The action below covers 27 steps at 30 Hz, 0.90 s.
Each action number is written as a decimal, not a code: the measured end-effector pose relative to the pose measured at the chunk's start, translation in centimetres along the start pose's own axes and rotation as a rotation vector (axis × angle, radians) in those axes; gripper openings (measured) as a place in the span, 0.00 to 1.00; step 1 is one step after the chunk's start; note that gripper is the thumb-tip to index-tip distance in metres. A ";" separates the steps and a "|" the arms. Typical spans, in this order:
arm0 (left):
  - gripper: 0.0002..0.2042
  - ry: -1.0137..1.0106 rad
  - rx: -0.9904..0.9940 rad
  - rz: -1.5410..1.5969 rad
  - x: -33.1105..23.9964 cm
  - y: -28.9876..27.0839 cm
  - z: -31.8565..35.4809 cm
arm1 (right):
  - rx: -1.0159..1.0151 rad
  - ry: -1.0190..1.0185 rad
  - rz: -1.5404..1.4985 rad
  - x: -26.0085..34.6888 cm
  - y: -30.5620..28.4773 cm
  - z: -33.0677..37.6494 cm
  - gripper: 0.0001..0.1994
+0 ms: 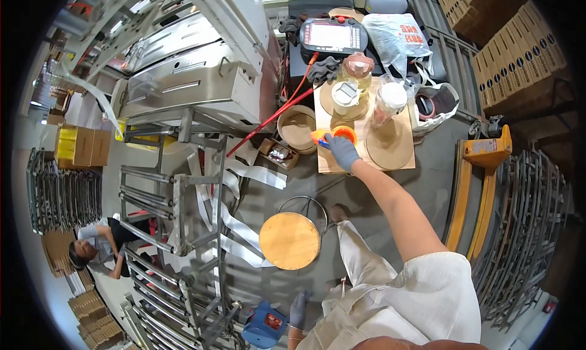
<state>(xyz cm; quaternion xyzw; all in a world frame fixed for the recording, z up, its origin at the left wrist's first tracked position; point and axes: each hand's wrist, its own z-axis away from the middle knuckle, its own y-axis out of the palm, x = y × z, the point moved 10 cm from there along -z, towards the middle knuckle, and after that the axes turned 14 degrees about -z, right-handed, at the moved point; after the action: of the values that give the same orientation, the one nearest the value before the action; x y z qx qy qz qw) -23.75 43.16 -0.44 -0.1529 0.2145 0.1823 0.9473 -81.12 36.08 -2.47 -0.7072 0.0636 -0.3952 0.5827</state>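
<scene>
My right hand (343,153), in a grey glove, reaches over a wooden board table (326,164). Its fingers are closed around an orange handheld tool with a blue part (320,137); its exact kind is unclear. Right beside the fingers lies an orange ring-shaped thing (346,133). Farther back on the table stand a clear jug with a pinkish lid (359,69), a clear container with a white lid (348,96) and a white-lidded jar (391,97). My left hand (298,310), gloved too, hangs low by a blue plastic thing (264,324), its fingers loosely stretched with nothing visible in them.
A round wooden stool (290,240) stands before me. White strips (241,225) litter the floor, left of it metal racks (201,228). Behind the table are a control pendant (333,36) and bags (400,41). A yellow pallet jack (485,151) stands right; a person (101,246) sits far left.
</scene>
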 end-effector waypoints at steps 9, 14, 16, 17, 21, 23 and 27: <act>0.16 0.766 0.096 -1.142 0.4 1.1 -2.4 | -0.194 0.002 -0.253 -1.0 -7.6 5.3 0.35; 0.16 0.624 0.155 -1.149 -1.6 -0.1 -2.9 | -0.102 0.482 0.053 -12.0 -9.4 10.6 0.45; 0.17 0.581 0.122 -1.131 -2.6 -0.9 -2.8 | 0.139 0.686 0.073 -13.5 -7.7 11.1 0.48; 0.17 0.553 0.114 -1.116 -3.4 -1.2 -3.4 | 0.133 0.687 0.073 -13.9 -7.8 10.8 0.48; 0.18 0.464 0.202 -1.054 -7.2 -0.5 -3.5 | 0.220 0.667 0.146 -15.5 -5.3 11.6 0.47; 0.19 0.458 0.273 -1.137 -4.7 -0.3 -5.2 | 0.199 0.632 0.161 -15.6 -3.9 11.7 0.45; 0.20 0.253 0.379 -0.805 -3.5 -0.6 -9.8 | 0.204 0.594 0.283 -16.3 -2.9 12.1 0.42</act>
<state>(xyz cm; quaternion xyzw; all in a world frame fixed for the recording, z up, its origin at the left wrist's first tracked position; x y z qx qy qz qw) -29.85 38.07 -7.12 -0.0691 0.2817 -0.2627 0.9203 -85.60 55.37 -7.96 -0.4836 0.2880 -0.5035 0.6554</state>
